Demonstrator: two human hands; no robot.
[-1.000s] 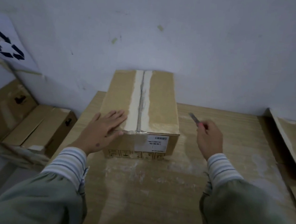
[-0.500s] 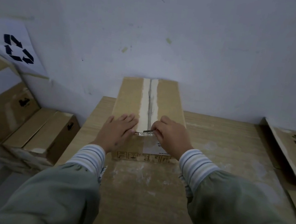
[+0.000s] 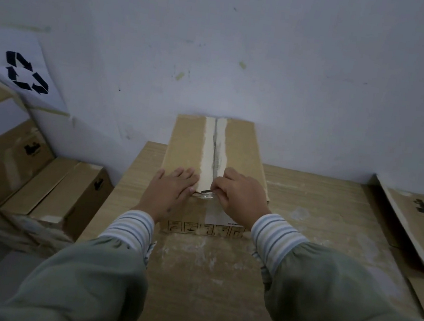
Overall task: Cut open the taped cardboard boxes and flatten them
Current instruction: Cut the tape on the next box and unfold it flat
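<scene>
A brown cardboard box (image 3: 239, 147) stands on the wooden table (image 3: 320, 209), its far end against the wall. A pale strip of tape (image 3: 214, 147) runs along its top seam. My left hand (image 3: 171, 195) lies flat on the box top, left of the seam, fingers straight. My right hand (image 3: 240, 199) grips a small cutter (image 3: 208, 192). Its blade points left and sits at the near end of the tape, on the box's front top edge. A white label on the box's front face is mostly hidden by my right hand.
Other cardboard boxes (image 3: 60, 194) are stacked on the floor to the left, below a recycling sign (image 3: 25, 76) on the wall. Flattened cardboard (image 3: 418, 222) lies at the table's right edge. The wall stands close behind the box.
My right hand came in from the right with the cutter and set the blade at the near end of the tape seam. My left hand has stayed flat on the box top.
</scene>
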